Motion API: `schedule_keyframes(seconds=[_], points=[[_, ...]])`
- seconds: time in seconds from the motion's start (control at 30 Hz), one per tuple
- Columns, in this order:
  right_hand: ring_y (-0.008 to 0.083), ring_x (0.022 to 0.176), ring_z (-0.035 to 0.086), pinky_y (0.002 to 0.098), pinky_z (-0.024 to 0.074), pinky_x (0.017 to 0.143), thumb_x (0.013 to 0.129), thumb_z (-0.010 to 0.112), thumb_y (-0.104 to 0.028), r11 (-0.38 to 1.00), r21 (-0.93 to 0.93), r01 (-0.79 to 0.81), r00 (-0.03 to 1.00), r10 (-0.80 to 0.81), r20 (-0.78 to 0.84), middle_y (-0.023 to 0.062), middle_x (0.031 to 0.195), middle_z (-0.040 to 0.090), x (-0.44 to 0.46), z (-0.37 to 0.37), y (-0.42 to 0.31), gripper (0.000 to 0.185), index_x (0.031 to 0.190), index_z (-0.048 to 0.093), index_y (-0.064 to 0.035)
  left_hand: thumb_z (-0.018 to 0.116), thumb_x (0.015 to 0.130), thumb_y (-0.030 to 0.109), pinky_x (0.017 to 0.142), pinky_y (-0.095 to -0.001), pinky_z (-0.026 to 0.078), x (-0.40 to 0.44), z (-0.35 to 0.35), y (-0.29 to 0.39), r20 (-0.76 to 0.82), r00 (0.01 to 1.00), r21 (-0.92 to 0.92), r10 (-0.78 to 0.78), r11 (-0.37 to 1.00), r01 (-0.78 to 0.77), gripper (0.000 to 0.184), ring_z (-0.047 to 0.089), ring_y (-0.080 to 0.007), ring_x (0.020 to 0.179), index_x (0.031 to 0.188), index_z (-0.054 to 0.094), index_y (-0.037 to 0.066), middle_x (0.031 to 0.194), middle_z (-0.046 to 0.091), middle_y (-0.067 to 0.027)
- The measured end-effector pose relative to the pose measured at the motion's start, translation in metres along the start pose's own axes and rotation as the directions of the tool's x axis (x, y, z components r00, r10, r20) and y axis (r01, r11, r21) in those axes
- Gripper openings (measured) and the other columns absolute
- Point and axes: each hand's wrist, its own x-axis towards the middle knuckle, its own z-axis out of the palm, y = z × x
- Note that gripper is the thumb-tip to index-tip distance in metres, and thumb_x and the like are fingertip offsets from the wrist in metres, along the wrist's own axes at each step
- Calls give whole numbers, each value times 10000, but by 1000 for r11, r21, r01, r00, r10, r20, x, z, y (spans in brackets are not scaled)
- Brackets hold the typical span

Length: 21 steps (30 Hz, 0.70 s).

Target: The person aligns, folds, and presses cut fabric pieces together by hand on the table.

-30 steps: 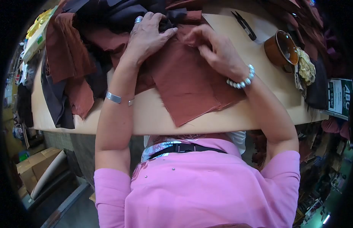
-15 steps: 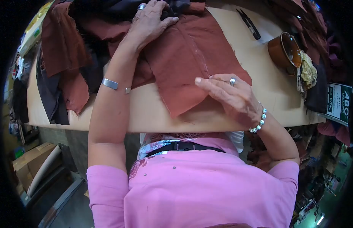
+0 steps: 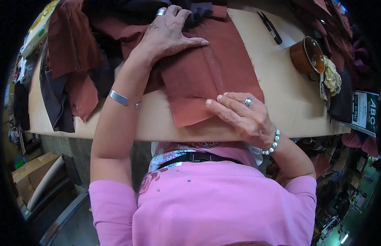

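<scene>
A rust-brown piece of cloth (image 3: 235,53) with a pale seam line lies flat on the table, its near corner close to the table edge. My left hand (image 3: 168,35) rests across the far left part of the cloth, fingers spread and thumb beside the top of the seam. At the seam's near end, my right hand (image 3: 241,115) lies on the cloth with its fingers stretched out. Both hands look open, and neither grips anything visible. Dark cloth (image 3: 200,9) is bunched just beyond my left hand.
Black thread snips (image 3: 270,28) lie on the tabletop (image 3: 256,24) at the far right. Near them stand a brown cup (image 3: 301,59) and a crumpled pale cloth (image 3: 332,78). More brown and dark pieces (image 3: 71,41) hang over the left side; a green-and-white package (image 3: 364,110) sits at the right edge.
My left hand has shifted right and slightly nearer, its thumb now by the seam. My right hand has slid a little left and nearer. The cloth's near right edge has moved slightly left.
</scene>
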Motion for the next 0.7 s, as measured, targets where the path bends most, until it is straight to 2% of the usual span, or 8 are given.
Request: schedule_keyframes(seconds=[0.07, 0.23, 0.33, 0.4, 0.47, 0.53, 0.6, 0.7], points=[[215, 806, 621, 318, 524, 737, 664, 613, -91, 999, -29, 21, 1000, -21, 4, 105, 894, 605, -2, 1, -2, 445, 1107, 633, -48, 673, 770, 417, 942, -410, 384, -3, 3, 0, -14, 1000, -38, -10, 999, 9, 589, 447, -357, 1077, 1133, 515, -18, 1103, 489, -192], [239, 824, 631, 334, 534, 743, 675, 642, -52, 999, -45, 22, 1000, -22, 2, 127, 935, 628, -5, 3, -5, 400, 1075, 642, -38, 636, 786, 165, 845, -420, 405, 10, 15, -4, -159, 987, -80, -27, 997, 15, 262, 481, -352, 955, 980, 528, 25, 968, 523, -156], [262, 845, 649, 354, 544, 736, 674, 703, -4, 998, 30, -52, 998, 51, 23, 102, 937, 669, -6, -10, -7, 346, 1016, 658, -23, 626, 805, 183, 808, -407, 420, 11, 20, -5, -240, 971, -37, 0, 999, -9, 207, 509, -341, 923, 929, 570, 26, 928, 550, -158], [278, 856, 650, 373, 537, 754, 671, 704, 6, 987, 121, -105, 993, 97, 67, 96, 927, 671, -5, -32, 6, 349, 1015, 657, -25, 636, 813, 270, 846, -409, 447, 16, 36, -16, -228, 974, -3, -2, 1000, 2, 302, 540, -323, 963, 1026, 564, 68, 1010, 566, -123], [314, 965, 618, 388, 497, 836, 701, 700, -6, 951, -255, -174, 985, 163, -64, 118, 1055, 639, -9, -67, 37, 382, 1074, 617, -12, 637, 814, 270, 844, -405, 446, 13, 32, -18, -218, 975, 22, 35, 999, -31, 298, 537, -318, 962, 1022, 568, 67, 1008, 568, -117], [309, 1082, 535, 382, 448, 901, 714, 724, -107, 836, -364, -411, 912, 375, -169, 116, 1164, 577, -11, -108, 72, 506, 1181, 537, -49, 632, 820, 258, 842, -402, 445, 11, 30, -15, -218, 976, -2, 24, 1000, -25, 284, 535, -315, 964, 1019, 572, 65, 1011, 570, -110], [323, 1212, 445, 417, 339, 1016, 739, 726, -285, 661, -641, -390, 885, 462, -62, 105, 1314, 499, -23, -138, 100, 499, 1161, 566, -70, 618, 833, 250, 839, -398, 442, 10, 29, -13, -230, 973, -14, 18, 1000, -22, 272, 533, -318, 960, 1017, 575, 55, 1011, 570, -114], [312, 1289, 371, 430, 323, 1037, 686, 739, -387, 562, -734, -380, 788, 613, 61, 93, 1384, 428, -41, -150, 127, 548, 1142, 613, -110, 589, 861, 246, 832, -386, 438, 10, 29, -12, -241, 970, -37, 13, 999, -23, 260, 537, -319, 944, 1008, 578, 32, 996, 569, -125]])
